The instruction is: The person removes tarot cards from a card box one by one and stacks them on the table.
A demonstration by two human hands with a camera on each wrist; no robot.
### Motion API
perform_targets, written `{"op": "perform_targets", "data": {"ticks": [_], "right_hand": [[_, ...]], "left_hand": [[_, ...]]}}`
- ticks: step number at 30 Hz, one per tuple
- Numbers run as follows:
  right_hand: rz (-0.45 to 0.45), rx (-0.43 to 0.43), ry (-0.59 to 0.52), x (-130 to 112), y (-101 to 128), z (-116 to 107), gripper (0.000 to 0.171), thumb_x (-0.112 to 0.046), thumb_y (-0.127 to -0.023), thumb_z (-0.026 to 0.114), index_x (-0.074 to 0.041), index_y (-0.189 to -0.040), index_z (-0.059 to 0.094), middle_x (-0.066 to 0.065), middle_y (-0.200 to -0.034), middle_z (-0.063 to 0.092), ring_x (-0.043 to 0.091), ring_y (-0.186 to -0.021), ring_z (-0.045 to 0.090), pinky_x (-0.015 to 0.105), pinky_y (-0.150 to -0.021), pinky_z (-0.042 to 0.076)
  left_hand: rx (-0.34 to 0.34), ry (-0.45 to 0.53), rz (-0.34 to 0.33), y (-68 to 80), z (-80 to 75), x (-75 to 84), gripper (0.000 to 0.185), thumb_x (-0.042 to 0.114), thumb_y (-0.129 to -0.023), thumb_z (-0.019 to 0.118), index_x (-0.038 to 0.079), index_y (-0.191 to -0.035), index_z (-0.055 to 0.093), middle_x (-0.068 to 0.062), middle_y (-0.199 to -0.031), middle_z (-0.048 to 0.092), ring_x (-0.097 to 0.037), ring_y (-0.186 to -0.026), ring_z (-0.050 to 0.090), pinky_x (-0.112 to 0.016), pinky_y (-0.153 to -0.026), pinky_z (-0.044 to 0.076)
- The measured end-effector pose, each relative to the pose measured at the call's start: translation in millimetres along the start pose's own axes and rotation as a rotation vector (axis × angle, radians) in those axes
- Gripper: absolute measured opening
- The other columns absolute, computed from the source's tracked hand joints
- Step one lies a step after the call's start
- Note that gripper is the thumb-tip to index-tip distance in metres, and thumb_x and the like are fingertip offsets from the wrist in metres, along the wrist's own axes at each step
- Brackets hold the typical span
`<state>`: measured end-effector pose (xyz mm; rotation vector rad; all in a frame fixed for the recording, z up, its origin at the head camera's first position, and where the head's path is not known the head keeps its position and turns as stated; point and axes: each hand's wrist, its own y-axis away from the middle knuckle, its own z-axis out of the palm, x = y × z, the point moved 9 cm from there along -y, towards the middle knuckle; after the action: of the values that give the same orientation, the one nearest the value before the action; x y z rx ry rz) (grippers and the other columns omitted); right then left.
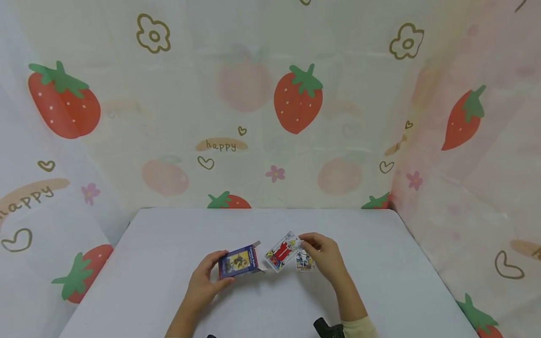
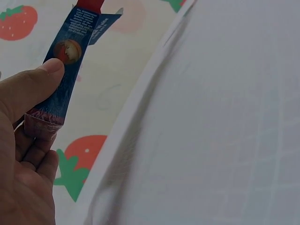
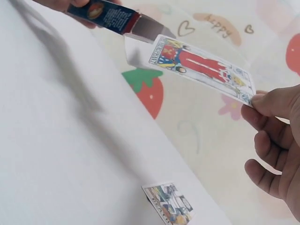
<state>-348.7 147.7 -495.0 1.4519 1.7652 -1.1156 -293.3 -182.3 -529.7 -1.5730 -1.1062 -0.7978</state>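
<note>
On the white table (image 1: pixel 169 263), the left hand (image 1: pixel 205 280) gripped a dark blue card box (image 1: pixel 239 261) with its flap open at 3 o'clock. The right hand (image 1: pixel 323 254) pinched a red-figured card (image 1: pixel 282 251) just beside that flap. Another card (image 1: pixel 304 262) lay below the right hand's fingers.

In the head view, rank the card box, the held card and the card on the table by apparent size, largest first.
1. Card box, gripped by the left hand.
2. Held card, pinched by the right hand; nearly alike, so unsure.
3. Card on the table, partly hidden behind the hand.
</note>
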Motion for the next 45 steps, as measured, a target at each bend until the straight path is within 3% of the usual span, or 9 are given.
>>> {"op": "perform_targets", "data": {"ticks": [8,11,17,20,25,36,39,45], "right_hand": [[0.042,0.030,-0.028,19,-3,-11,0.014,-0.017,-0.099,0.069,-0.015,-0.110,0.076,0.001,-0.095,0.073,0.015,-0.083,0.063,0.021,-0.068,0.054],[0.046,0.040,-0.032,23,-4,-15,0.014,-0.017,-0.099,0.068,-0.014,-0.110,0.076,0.002,-0.095,0.073,0.016,-0.084,0.063,0.021,-0.068,0.054],[0.056,0.041,-0.022,31,-7,-19,0.014,-0.016,-0.100,0.067,-0.012,-0.111,0.076,0.003,-0.096,0.074,0.016,-0.085,0.063,0.021,-0.067,0.053],[0.060,0.030,0.001,36,-11,-20,0.014,-0.016,-0.100,0.067,-0.012,-0.110,0.076,0.002,-0.096,0.073,0.016,-0.084,0.062,0.021,-0.066,0.052],[0.091,0.001,0.045,48,-22,-19,0.015,-0.018,-0.101,0.065,-0.013,-0.111,0.075,0.002,-0.096,0.072,0.016,-0.085,0.060,0.022,-0.068,0.052],[0.088,-0.050,0.096,62,-40,-16,0.015,-0.015,-0.101,0.064,-0.010,-0.110,0.075,0.003,-0.099,0.073,0.017,-0.089,0.061,0.028,-0.074,0.052],[0.088,-0.059,0.106,65,-43,-15,0.015,-0.015,-0.101,0.064,-0.011,-0.109,0.076,0.003,-0.099,0.073,0.018,-0.090,0.061,0.029,-0.075,0.052],[0.098,-0.085,0.110,73,-49,-12,0.014,-0.015,-0.101,0.064,-0.011,-0.107,0.076,0.004,-0.103,0.073,0.019,-0.095,0.062,0.030,-0.079,0.052]], "left_hand": [[0.001,0.006,-0.009,1.0,0.5,-2.2,0.073,-0.003,-0.072,0.088,-0.001,-0.138,0.057,-0.015,-0.142,0.058,-0.004,-0.136,0.047,-0.007,-0.114,0.029],[0.004,0.003,-0.009,0.7,1.7,-9.0,0.074,-0.003,-0.072,0.088,0.003,-0.139,0.057,-0.013,-0.143,0.058,0.002,-0.135,0.045,-0.006,-0.114,0.028],[-0.008,0.007,0.020,-1.0,3.2,-21.6,0.075,0.000,-0.072,0.089,0.003,-0.140,0.056,-0.013,-0.143,0.057,-0.009,-0.138,0.047,-0.007,-0.116,0.028],[-0.012,0.016,0.038,-1.2,3.1,-17.5,0.075,0.000,-0.072,0.089,0.001,-0.140,0.056,-0.015,-0.143,0.057,-0.009,-0.137,0.048,-0.008,-0.116,0.029],[-0.017,0.024,0.047,-0.3,1.5,2.5,0.073,0.000,-0.073,0.088,0.001,-0.139,0.056,-0.020,-0.142,0.057,0.000,-0.135,0.047,-0.007,-0.115,0.029],[-0.021,-0.004,-0.021,-0.4,2.4,-2.1,0.074,0.001,-0.073,0.088,-0.001,-0.140,0.055,-0.016,-0.144,0.057,-0.004,-0.137,0.046,-0.006,-0.114,0.027],[-0.025,-0.004,-0.030,0.0,2.5,-1.7,0.074,0.002,-0.074,0.089,-0.001,-0.140,0.055,-0.017,-0.145,0.056,-0.010,-0.139,0.046,-0.005,-0.114,0.027],[-0.027,-0.001,-0.044,0.7,2.0,-0.2,0.073,0.000,-0.073,0.088,0.002,-0.139,0.056,-0.017,-0.144,0.056,-0.035,-0.142,0.044,-0.005,-0.114,0.027]]}}
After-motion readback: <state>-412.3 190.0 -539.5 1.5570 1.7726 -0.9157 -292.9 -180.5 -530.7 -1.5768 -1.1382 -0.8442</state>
